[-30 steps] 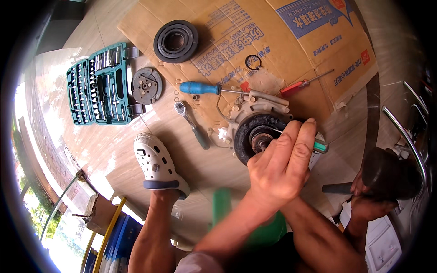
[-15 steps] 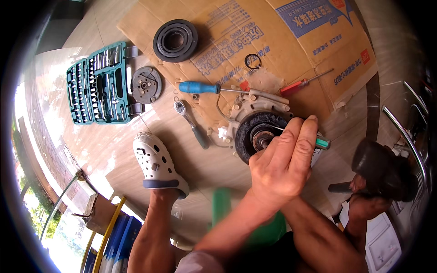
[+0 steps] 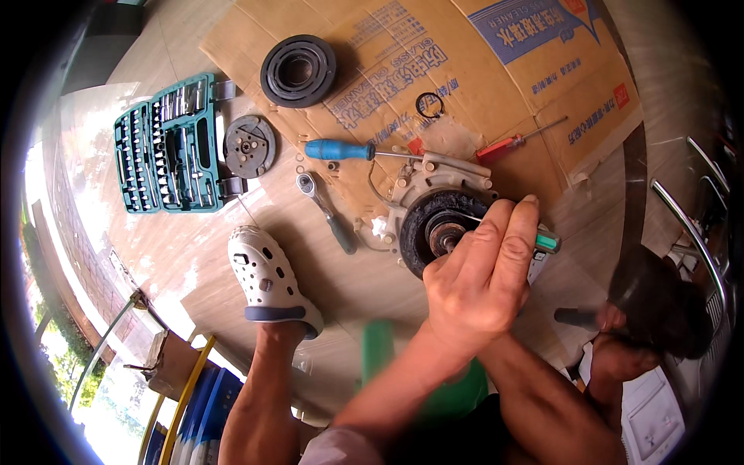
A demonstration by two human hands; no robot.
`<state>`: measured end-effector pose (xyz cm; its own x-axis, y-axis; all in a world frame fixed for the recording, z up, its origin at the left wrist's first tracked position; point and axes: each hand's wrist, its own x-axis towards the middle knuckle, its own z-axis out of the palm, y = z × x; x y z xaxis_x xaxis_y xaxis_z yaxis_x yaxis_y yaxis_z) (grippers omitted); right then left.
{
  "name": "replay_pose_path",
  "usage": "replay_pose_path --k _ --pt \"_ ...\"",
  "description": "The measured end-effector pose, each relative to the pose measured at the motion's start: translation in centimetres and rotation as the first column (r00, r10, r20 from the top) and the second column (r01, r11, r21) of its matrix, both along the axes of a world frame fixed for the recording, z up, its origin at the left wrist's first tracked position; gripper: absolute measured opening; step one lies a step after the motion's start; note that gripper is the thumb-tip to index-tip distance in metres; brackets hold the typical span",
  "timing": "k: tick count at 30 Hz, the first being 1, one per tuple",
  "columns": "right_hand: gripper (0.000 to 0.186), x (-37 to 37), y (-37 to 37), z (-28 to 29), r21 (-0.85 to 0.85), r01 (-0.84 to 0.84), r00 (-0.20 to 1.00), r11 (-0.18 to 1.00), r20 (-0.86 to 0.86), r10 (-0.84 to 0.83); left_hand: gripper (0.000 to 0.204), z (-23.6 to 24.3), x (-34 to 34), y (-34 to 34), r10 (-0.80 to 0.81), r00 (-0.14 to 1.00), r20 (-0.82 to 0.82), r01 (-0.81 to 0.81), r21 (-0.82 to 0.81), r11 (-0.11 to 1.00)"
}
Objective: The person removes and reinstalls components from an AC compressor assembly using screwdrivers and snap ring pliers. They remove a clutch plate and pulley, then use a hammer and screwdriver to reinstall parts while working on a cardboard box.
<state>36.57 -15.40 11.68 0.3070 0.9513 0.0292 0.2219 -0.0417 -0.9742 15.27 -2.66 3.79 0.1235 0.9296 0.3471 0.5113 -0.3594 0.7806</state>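
Observation:
My left hand [image 3: 484, 283] is closed round a screwdriver with a green handle [image 3: 547, 242]. Its thin shaft reaches to the black ring [image 3: 418, 232] on the front of a metal compressor [image 3: 446, 177]; the fingers hide part of the ring and the rusty hub [image 3: 445, 236]. Off to the right, my right hand [image 3: 632, 356] grips a dark mallet [image 3: 655, 298] by its handle, apart from the screwdriver. Lying across the compressor's far side is a blue-handled screwdriver [image 3: 341, 149]. A red-handled screwdriver [image 3: 502, 147] rests just beyond it.
Flattened cardboard [image 3: 542, 101] covers the far floor, with a black pulley [image 3: 298, 70] and a black snap-ring-like loop [image 3: 430, 105] on it. Left stand a round clutch plate [image 3: 249, 146], a ratchet [image 3: 325, 209] and an open green socket set [image 3: 167, 147]. My shoe [image 3: 267, 275] is nearby.
The mallet in my right hand has dropped slightly and shifted a little to the right. My left hand and the green-handled screwdriver have hardly moved.

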Motion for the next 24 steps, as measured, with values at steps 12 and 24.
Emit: replay_pose_path --k 12,24 --pt "0.078 -1.6 2.9 1.3 -0.268 0.04 0.809 0.963 0.574 0.126 0.059 -0.1 -0.1 0.1 -0.014 1.0 -0.011 0.014 0.005 1.0" --pt "0.069 -2.0 4.6 0.4 -0.22 -0.119 0.735 0.968 0.636 0.235 0.053 0.6 -0.4 -0.1 0.011 1.0 0.027 -0.009 -0.082 0.997"
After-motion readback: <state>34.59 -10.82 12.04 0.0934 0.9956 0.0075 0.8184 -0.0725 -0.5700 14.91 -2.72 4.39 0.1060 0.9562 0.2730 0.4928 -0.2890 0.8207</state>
